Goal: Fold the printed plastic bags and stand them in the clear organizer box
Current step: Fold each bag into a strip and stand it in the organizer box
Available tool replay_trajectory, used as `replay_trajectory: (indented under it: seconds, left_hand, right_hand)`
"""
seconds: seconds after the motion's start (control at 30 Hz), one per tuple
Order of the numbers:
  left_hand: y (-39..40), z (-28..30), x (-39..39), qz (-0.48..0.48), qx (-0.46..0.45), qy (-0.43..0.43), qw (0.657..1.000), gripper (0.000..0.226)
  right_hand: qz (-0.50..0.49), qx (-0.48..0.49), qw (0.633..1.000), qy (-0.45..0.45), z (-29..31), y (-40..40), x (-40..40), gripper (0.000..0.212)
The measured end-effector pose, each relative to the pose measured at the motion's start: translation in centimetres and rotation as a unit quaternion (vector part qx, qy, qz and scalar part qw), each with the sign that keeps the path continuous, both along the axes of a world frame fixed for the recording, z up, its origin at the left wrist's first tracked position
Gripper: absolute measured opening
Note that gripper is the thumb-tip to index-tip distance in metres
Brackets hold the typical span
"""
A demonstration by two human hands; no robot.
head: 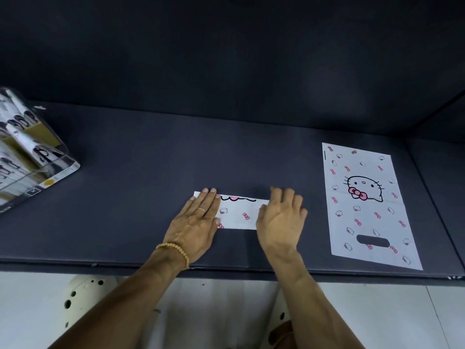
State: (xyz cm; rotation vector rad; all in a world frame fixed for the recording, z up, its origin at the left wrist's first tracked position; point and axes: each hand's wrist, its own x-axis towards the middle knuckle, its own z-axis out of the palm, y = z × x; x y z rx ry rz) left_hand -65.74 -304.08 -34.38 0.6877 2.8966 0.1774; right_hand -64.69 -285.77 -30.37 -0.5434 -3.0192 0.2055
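Folded bag (239,214): narrow strip on dark shelf (130,187), centre front.
Left hand (195,224): flat, fingers straight, pinning left end to keep the crease.
Right hand (281,217): open, over right end, gripping nothing.
Flat bag (367,205): unfolded, well right, likely next.
Clear box (30,157): far left, holding standing folded bags.

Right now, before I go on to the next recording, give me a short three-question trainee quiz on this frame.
1. True or false: the left hand lies flat with straight fingers on the folded bag.
2. Where is the unfolded bag? A) inside the clear organizer box B) flat on the dark table, to the right of both hands C) held in the right hand
3. Fill in: the clear organizer box stands at the ____ edge of the view.

Key: 1 true; 2 B; 3 left
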Motion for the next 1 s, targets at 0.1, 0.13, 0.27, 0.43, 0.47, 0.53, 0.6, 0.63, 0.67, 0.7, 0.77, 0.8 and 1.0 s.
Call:
replay_trajectory:
  seconds: [0.1,0.13,0.27,0.43,0.47,0.53,0.6,0.63,0.67,0.7,0.77,0.8,1.0]
  left_hand:
    - [0.1,-0.2,0.0,0.007,0.003,-0.001,1.0,0.056]
    - [0.0,-0.2,-0.1,0.006,0.005,-0.004,1.0,0.056]
    - [-0.3,-0.4,0.0,0.001,0.016,0.002,1.0,0.057]
    - [-0.2,-0.6,0.0,0.001,0.014,0.01,1.0,0.058]
    - [-0.2,-0.6,-0.1,0.002,0.012,0.006,1.0,0.058]
    - [0.0,-0.1,0.0,0.005,-0.007,0.005,1.0,0.058]
    - [0.1,0.6,0.4,0.018,-0.036,0.029,0.999,0.057]
    - [0.1,1.1,0.8,0.029,-0.044,0.043,0.998,0.055]
    - [0.1,1.5,1.3,0.041,-0.045,0.057,0.997,0.051]
    - [0.0,1.8,1.9,0.047,-0.047,0.071,0.995,0.047]
    - [-0.6,2.2,2.9,0.042,-0.044,0.107,0.992,0.044]
    - [-1.1,2.4,3.4,0.033,-0.037,0.115,0.992,0.048]
    - [-3.8,3.1,6.8,-0.089,-0.034,0.051,0.994,0.08]
  right_hand:
    - [0.179,-0.079,0.98,0.03,-1.2,-2.8,0.3,0.042]
    - [0.22,-0.111,0.969,-0.015,-1.7,-3.6,0.6,0.047]
    - [0.259,-0.095,0.959,-0.062,-3.7,-2.8,1.2,0.058]
    - [0.182,-0.01,0.979,-0.085,-3.6,2.9,3.1,0.066]
    - [0.166,0.001,0.981,-0.098,-3.5,3.8,3.3,0.066]
    - [0.14,0.036,0.983,-0.113,-3.0,4.5,3.4,0.066]
    - [0.139,0.058,0.986,-0.074,-1.8,3.8,3.5,0.064]
    - [0.156,0.057,0.985,-0.04,-1.3,3.0,3.7,0.062]
    - [0.188,0.056,0.981,-0.007,-1.1,2.1,4.1,0.058]
    - [0.225,0.053,0.973,0.014,-1.0,1.1,4.6,0.05]
    - [0.263,0.037,0.964,0.024,-0.9,-0.6,5.7,0.034]
    - [0.257,0.024,0.966,0.018,-0.9,-1.0,6.1,0.031]
    - [0.286,-0.028,0.955,-0.076,-0.9,-0.3,7.2,0.043]
